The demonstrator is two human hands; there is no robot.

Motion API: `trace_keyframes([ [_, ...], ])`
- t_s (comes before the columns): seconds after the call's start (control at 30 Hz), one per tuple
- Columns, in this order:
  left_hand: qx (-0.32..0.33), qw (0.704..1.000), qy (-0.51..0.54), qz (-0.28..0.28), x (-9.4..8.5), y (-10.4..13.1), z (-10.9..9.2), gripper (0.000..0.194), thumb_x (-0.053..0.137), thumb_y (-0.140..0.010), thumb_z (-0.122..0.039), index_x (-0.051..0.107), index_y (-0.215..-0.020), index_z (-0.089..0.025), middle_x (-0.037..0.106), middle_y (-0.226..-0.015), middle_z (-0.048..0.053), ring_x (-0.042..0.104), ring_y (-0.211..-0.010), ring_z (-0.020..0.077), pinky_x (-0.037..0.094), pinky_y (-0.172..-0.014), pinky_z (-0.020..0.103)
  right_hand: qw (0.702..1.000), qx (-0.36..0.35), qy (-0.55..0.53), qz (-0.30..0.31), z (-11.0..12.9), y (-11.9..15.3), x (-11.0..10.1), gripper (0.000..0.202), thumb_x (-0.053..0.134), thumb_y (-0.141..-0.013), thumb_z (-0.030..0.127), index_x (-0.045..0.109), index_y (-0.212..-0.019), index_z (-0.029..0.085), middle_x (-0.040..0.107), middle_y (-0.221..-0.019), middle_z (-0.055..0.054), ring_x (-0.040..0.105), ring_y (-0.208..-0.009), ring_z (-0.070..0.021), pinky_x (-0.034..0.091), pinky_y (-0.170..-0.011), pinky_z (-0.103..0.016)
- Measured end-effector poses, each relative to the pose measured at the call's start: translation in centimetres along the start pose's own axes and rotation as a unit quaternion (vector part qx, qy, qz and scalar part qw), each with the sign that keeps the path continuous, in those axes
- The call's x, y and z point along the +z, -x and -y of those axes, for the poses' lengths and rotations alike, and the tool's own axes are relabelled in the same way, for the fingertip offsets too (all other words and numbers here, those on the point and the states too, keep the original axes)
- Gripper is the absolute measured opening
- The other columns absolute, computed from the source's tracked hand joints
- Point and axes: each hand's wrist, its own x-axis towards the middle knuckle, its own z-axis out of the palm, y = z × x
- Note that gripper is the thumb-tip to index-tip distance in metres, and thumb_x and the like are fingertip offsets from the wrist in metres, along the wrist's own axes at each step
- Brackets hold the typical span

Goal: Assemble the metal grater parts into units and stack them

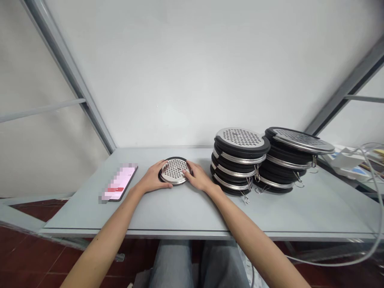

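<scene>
A round disc (175, 169) with a perforated metal top and black rim lies flat on the grey table. Its left edge is held by my left hand (153, 176), thumb along the near side. My right hand (196, 176) grips the right edge, with the thumb resting on the metal top. To the right of my hands stands a stack of similar, larger-looking discs (240, 138), with wire clips hanging at the near side. Beside it is a second stack (300, 138), whose top disc sits tilted and juts out to the right.
A phone (120, 182) with a lit screen lies left of my hands. The table (180, 216) meets a white wall behind. Metal frame posts rise at both sides. Papers and boxes (349, 162) sit at the far right, near a white cable (378, 236).
</scene>
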Motion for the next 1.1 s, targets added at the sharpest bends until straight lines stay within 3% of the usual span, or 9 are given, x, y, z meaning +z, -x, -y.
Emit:
trace_keyframes([
  [0.33,-0.007,0.997,0.061,-0.048,0.3,0.0,0.4,0.089,0.072,-0.07,-0.065,0.045,-0.141,-0.019,0.048,-0.146,0.013,0.044,-0.137,0.0313,0.033,-0.116,0.047,0.999,0.018,-0.027,-0.024,0.3,-0.1,-0.6,0.05,0.039,-0.098,0.048,0.055,-0.132,0.017,0.063,-0.127,-0.014,0.055,-0.123,-0.0287,0.04,-0.107,-0.045],
  [0.53,-0.001,0.996,0.06,-0.062,0.5,-0.2,0.6,0.081,0.065,-0.077,-0.065,0.047,-0.139,-0.017,0.05,-0.145,0.014,0.046,-0.135,0.0299,0.033,-0.116,0.046,0.999,0.038,-0.029,0.003,0.4,0.1,-0.6,0.065,0.042,-0.094,0.058,0.043,-0.143,0.015,0.049,-0.143,-0.017,0.044,-0.134,-0.0298,0.032,-0.113,-0.047],
  [0.67,0.0,0.995,0.061,-0.074,0.6,-0.2,0.5,0.08,0.068,-0.076,-0.063,0.048,-0.138,-0.017,0.052,-0.142,0.014,0.049,-0.132,0.03,0.037,-0.113,0.046,0.999,0.043,-0.016,0.0,1.3,0.4,-0.7,0.078,0.058,-0.084,0.062,0.042,-0.144,0.015,0.033,-0.153,-0.02,0.032,-0.141,-0.0337,0.029,-0.115,-0.051],
  [0.77,-0.009,0.994,0.063,-0.084,0.6,-0.3,0.6,0.083,0.072,-0.071,-0.063,0.05,-0.136,-0.017,0.055,-0.138,0.015,0.052,-0.128,0.0311,0.04,-0.111,0.047,0.999,-0.022,-0.003,-0.024,1.7,0.4,-0.7,0.073,0.068,-0.078,0.058,0.052,-0.136,0.016,0.042,-0.147,-0.018,0.037,-0.138,-0.0323,0.031,-0.114,-0.05],
  [0.9,-0.02,0.995,0.051,-0.089,0.8,-0.3,0.7,0.087,0.076,-0.065,-0.064,0.051,-0.135,-0.018,0.056,-0.138,0.014,0.052,-0.128,0.0327,0.041,-0.109,0.049,0.995,-0.092,0.009,-0.029,1.5,0.2,-0.3,0.053,0.069,-0.081,0.05,0.064,-0.122,0.017,0.057,-0.134,-0.015,0.046,-0.13,-0.0295,0.034,-0.113,-0.048],
  [1.1,-0.017,0.995,0.042,-0.092,0.7,-0.2,0.7,0.086,0.076,-0.065,-0.065,0.053,-0.133,-0.018,0.057,-0.137,0.014,0.052,-0.128,0.0329,0.041,-0.11,0.049,0.996,-0.085,0.018,-0.026,1.2,0.2,-0.2,0.074,0.076,-0.072,0.055,0.058,-0.132,0.014,0.053,-0.139,-0.017,0.042,-0.134,-0.0329,0.034,-0.113,-0.052],
])
